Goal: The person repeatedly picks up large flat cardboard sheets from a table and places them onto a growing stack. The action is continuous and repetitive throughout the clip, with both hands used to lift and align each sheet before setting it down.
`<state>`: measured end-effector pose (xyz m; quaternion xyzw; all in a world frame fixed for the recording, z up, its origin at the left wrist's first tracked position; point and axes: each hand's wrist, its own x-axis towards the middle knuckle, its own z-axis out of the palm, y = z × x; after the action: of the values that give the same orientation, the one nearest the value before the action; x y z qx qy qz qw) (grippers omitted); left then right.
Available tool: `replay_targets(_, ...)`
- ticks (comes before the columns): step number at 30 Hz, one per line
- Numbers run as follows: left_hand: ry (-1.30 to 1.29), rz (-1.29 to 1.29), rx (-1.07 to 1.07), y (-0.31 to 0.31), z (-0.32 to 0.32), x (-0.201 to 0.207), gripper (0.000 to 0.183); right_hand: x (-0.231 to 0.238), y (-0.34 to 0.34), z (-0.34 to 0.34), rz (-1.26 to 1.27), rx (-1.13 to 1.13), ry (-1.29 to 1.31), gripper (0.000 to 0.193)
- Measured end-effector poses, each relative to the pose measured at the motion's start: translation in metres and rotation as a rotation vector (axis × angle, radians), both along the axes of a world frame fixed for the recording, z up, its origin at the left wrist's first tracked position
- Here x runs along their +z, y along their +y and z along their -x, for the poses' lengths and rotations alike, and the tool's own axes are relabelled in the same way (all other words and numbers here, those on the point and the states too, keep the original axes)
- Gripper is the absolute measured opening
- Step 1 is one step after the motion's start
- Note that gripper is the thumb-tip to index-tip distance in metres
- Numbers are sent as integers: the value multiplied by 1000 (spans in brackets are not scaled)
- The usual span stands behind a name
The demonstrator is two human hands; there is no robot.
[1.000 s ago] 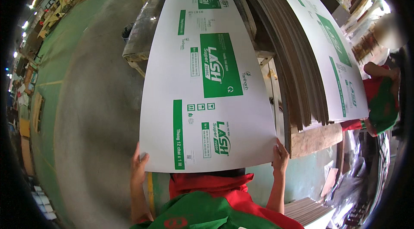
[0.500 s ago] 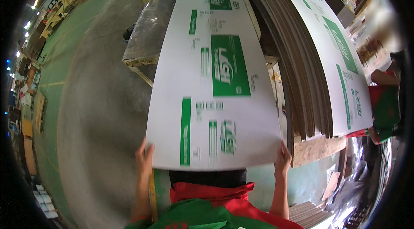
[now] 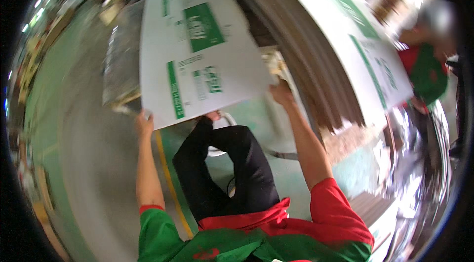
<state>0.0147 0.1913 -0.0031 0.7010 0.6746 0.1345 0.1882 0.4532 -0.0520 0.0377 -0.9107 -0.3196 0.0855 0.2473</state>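
Note:
A long white cardboard sheet (image 3: 237, 59) with green printed panels stretches away from me, its far end at a grey machine. My left hand (image 3: 145, 122) grips its near left corner, thumb on top. At the near right corner my right hand (image 3: 282, 92) is closed on the edge. The sheet's near edge hangs above the floor in front of my knees. Both arms reach forward, nearly straight. The fingers beneath the sheet are hidden.
To the right stands a tall stack of cardboard sheets (image 3: 316, 59), a white and green one on top. Another person (image 3: 428, 72) in red and green is beyond it. A plastic-covered table (image 3: 121, 59) is left of the sheet. More flat sheets (image 3: 373, 207) lie low at the right.
The sheet has moved forward, away from me, with both hands still on its near corners. My arms have stretched out, and my legs now show below. The view has shifted and blurred.

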Motion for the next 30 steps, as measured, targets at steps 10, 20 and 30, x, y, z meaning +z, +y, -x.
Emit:
replay_targets(10,-391,-12,-551,-165,-53,7,45,158,-227,4,-54,-127,-928,59)
replay_targets(20,-1230,616,-686,-196,-119,167,57,295,-167,40,-193,225,-1132,26)
replay_targets(30,-1153,744,-283,-207,-66,179,44,199,-317,74,-392,-547,-838,37)
